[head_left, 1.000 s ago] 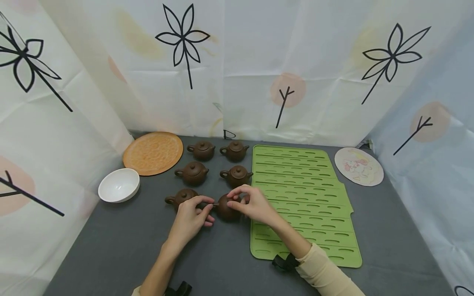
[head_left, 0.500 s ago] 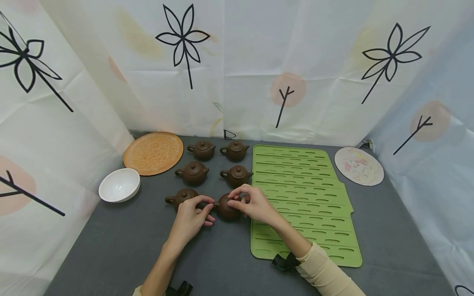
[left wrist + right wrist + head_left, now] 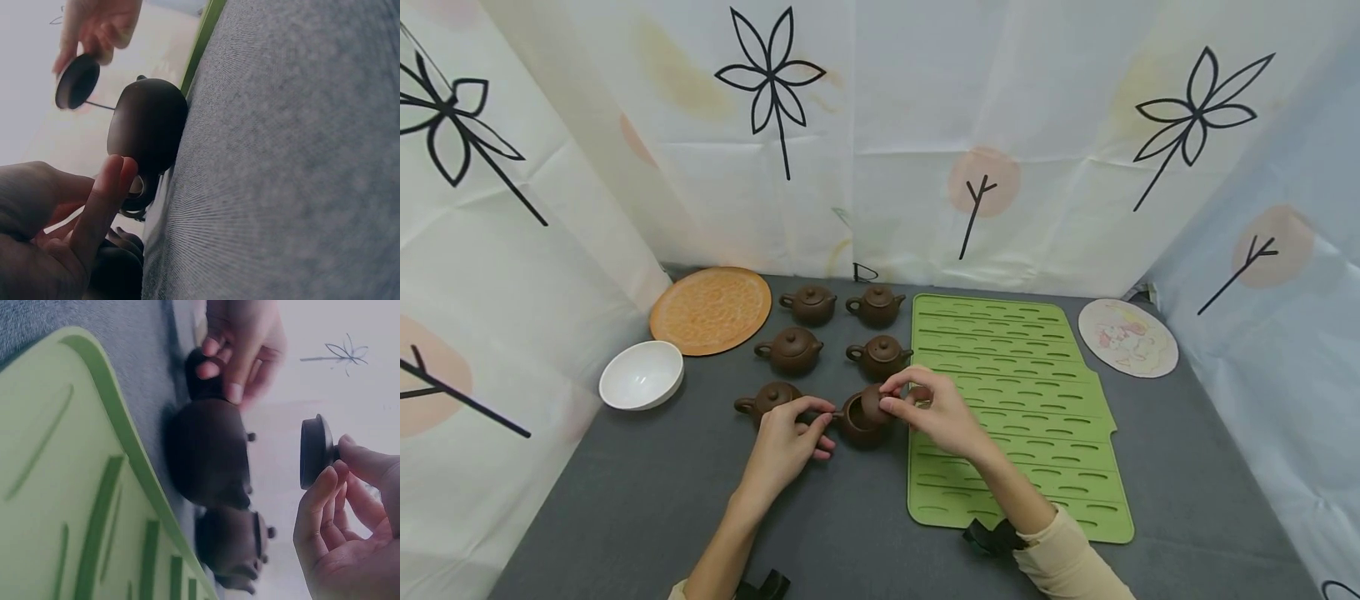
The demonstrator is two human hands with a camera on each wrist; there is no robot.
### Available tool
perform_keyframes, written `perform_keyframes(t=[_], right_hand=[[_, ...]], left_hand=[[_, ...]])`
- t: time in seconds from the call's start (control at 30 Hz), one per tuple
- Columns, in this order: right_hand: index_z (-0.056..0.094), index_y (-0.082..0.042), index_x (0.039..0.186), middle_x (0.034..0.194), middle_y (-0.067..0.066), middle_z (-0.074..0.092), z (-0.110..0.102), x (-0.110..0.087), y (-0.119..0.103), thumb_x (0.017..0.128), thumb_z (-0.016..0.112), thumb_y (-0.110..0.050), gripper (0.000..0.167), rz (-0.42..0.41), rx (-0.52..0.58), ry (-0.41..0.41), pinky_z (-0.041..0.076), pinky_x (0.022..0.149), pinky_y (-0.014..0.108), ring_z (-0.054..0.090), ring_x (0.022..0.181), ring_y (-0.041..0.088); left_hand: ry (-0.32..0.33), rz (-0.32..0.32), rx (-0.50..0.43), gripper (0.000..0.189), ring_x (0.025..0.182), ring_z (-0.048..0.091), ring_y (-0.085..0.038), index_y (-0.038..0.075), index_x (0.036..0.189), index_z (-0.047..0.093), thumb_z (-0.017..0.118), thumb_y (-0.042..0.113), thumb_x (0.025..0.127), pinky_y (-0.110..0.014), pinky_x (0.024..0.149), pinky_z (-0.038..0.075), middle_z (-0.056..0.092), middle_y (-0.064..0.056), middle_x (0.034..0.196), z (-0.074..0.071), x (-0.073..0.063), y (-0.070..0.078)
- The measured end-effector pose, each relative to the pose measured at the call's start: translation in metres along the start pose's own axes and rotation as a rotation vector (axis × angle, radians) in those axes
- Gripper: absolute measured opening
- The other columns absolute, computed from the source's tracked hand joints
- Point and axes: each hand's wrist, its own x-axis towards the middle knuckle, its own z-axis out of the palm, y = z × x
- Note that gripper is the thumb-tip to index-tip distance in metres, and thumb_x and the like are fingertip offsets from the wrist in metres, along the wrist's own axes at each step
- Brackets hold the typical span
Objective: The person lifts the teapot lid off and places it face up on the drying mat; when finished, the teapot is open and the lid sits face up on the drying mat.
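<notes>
A brown teapot (image 3: 859, 435) stands on the grey table, its mouth uncovered. My left hand (image 3: 790, 442) pinches its handle at the left side; in the left wrist view the handle ring (image 3: 140, 194) lies behind the fingertips. Its round lid (image 3: 873, 406) hangs tilted above the right part of the mouth. By the knob, my right hand (image 3: 940, 414) pinches this lid (image 3: 315, 453), which is apart from the teapot body (image 3: 209, 450) in the right wrist view. Another lidded teapot (image 3: 771, 400) stands just behind my left hand, partly covered by it.
Behind stand more brown lidded teapots (image 3: 792, 351) in two columns. A green ridged mat (image 3: 1015, 400) lies to the right, with a pale round mat (image 3: 1127, 337) beyond it. At left are a white bowl (image 3: 642, 376) and an orange round mat (image 3: 711, 311).
My right hand has lifted the lid off the teapot and moved slightly up and right with it, uncovering the mouth. The left hand stays on the handle.
</notes>
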Motion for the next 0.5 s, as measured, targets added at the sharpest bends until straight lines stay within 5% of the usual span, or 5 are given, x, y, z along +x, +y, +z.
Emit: perform_keyframes(t=[0.27, 0.5], right_hand=[[0.07, -0.002, 0.121, 0.13, 0.021, 0.059, -0.028, -0.02, 0.002, 0.107, 0.067, -0.002, 0.015, -0.095, 0.032, 0.051, 0.058, 0.052, 0.041, 0.057, 0.06, 0.021], [0.061, 0.007, 0.126, 0.136, -0.003, 0.065, -0.055, -0.036, 0.005, 0.109, 0.059, 0.002, 0.017, -0.136, 0.097, 0.088, 0.06, 0.056, 0.037, 0.062, 0.068, 0.016]], left_hand=[[-0.004, 0.013, -0.007, 0.012, 0.06, 0.076, -0.013, 0.007, 0.113, 0.08, 0.072, 0.004, 0.104, -0.025, 0.056, 0.064, 0.081, -0.02, 0.093, 0.0, -0.001, 0.0], [-0.002, 0.012, -0.004, 0.012, 0.058, 0.076, -0.012, 0.008, 0.113, 0.08, 0.073, 0.005, 0.104, -0.025, 0.055, 0.064, 0.081, -0.019, 0.088, 0.0, 0.001, -0.002]])
